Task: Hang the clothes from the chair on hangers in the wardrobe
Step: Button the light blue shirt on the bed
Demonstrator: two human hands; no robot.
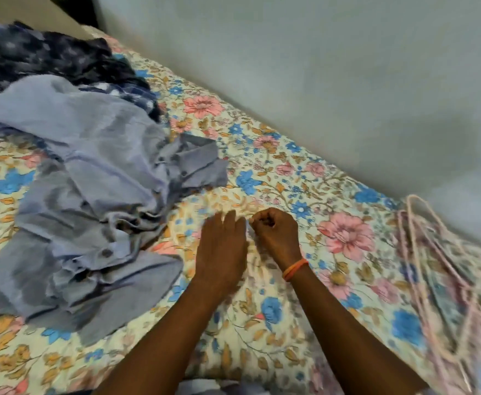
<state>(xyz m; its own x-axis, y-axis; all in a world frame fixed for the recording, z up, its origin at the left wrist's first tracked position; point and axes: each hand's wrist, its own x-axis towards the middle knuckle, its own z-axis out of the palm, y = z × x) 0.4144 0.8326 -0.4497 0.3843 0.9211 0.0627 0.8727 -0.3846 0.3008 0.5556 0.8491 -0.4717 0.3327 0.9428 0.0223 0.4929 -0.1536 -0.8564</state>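
A: What's nearest the camera?

B: Two bare forearms reaching out over the bed (262,323), which has a floral sheet. At the very bottom edge a bit of blue-grey cloth is cut off by the frame; I can't tell what it is.

A: And the hands?

B: The left hand (222,246) lies flat, fingers straight and pointing away, palm down on the sheet, its grip open. The right hand (276,229) is just beside it, fingers curled into a fist. It may be pinching something small and pale at the fingertips, but blur makes that impossible to settle. An orange band (295,269) sits on that wrist.

A: Where are the clothes?

B: The grey-blue shirt (91,201) lies crumpled on the bed to the left of the hands, near but apart from them. Its long axis runs from the near left toward the far right, with the collar end pointing toward the wall (319,67). Buttons show along the front.

A: Hangers?

B: A bundle of pink hangers (439,260) lies at the right, beside the wall, hooks pointing to the far end. They're smeared by motion, so I can't count them.

A: Farther back?

B: A dark blue patterned garment (48,61) is heaped at the far left, partly under the shirt and cut off by the frame.
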